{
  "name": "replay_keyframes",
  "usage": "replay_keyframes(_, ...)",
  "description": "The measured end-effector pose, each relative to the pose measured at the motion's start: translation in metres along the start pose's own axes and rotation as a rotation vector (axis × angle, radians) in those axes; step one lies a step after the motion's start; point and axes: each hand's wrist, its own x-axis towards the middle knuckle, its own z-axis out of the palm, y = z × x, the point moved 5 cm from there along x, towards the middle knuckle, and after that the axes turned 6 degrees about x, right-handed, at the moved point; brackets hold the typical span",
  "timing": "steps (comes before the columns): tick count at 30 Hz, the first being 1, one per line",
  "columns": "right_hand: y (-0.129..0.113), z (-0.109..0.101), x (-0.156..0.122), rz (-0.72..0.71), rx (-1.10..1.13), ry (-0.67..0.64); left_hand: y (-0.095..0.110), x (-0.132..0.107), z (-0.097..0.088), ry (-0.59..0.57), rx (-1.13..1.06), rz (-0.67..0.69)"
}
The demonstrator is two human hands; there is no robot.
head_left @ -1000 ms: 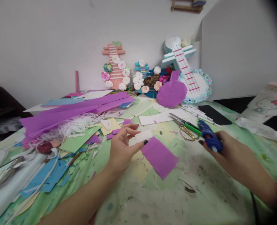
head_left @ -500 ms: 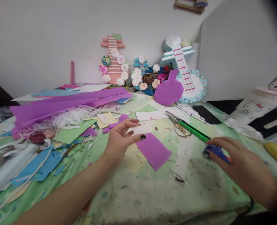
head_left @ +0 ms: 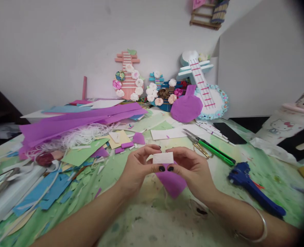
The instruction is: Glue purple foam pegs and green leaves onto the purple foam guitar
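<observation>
A small white rectangular piece (head_left: 163, 158), which looks like foam board, is pinched between both hands above the table. My left hand (head_left: 139, 166) is closed on its left end, thumb below and fingers behind. My right hand (head_left: 193, 168) grips the right end the same way. Just beneath the hands is a purple paper piece (head_left: 173, 183), partly hidden by the thumbs; whether it touches the white piece I cannot tell. To the right of my right forearm lies a blue glue gun (head_left: 255, 188).
A green utility knife (head_left: 216, 151) and gold-handled scissors (head_left: 200, 148) lie beyond my right hand. Paper scraps (head_left: 85, 151), white string (head_left: 77, 132) and purple sheets (head_left: 82, 115) crowd the left. Decorated guitar shapes (head_left: 130, 87) lean on the wall behind a purple guitar cutout (head_left: 187, 108).
My right hand has left the glue gun and come to the middle, taking hold of the white piece's right end. My left hand still holds that piece.
</observation>
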Motion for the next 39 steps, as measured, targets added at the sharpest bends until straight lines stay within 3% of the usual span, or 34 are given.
replay_keyframes(4, 0.004, -0.001, -0.004, 0.016, -0.013, 0.004, -0.005, -0.003, 0.002, -0.016, 0.047, 0.013)
replay_keyframes(10, -0.005, -0.009, 0.001, -0.086, -0.052, 0.009, -0.008, -0.003, 0.005, -0.037, 0.189, -0.001)
replay_keyframes(13, -0.019, -0.028, 0.015, -0.130, -0.128, 0.102, -0.006, -0.008, 0.011, -0.080, 0.627, 0.132)
replay_keyframes(16, -0.032, -0.045, 0.035, -0.165, -0.233, 0.099, -0.012, -0.025, 0.033, -0.252, 1.180, 0.403)
replay_keyframes(19, -0.031, -0.046, 0.052, -0.119, -0.334, -0.090, -0.027, -0.047, 0.051, -0.347, 1.546, 0.604)
replay_keyframes(21, -0.021, -0.039, 0.058, -0.061, -0.431, -0.280, -0.036, -0.054, 0.053, -0.311, 1.670, 0.544)
replay_keyframes(25, 0.003, -0.019, 0.058, -0.049, -0.684, -0.644, -0.047, -0.059, 0.049, -0.357, 1.692, 0.348)
replay_keyframes(28, 0.019, -0.006, 0.056, -0.042, -0.773, -0.823, -0.051, -0.057, 0.046, -0.405, 1.641, 0.292)
replay_keyframes(31, 0.030, 0.002, 0.057, -0.008, -0.798, -0.884, -0.052, -0.055, 0.044, -0.374, 1.593, 0.315)
replay_keyframes(35, 0.042, 0.000, 0.060, 0.095, -0.831, -0.864, -0.054, -0.060, 0.044, -0.293, 1.582, 0.400)
replay_keyframes(39, 0.046, -0.001, 0.061, 0.091, -0.907, -0.903, -0.054, -0.068, 0.046, -0.219, 1.557, 0.514)
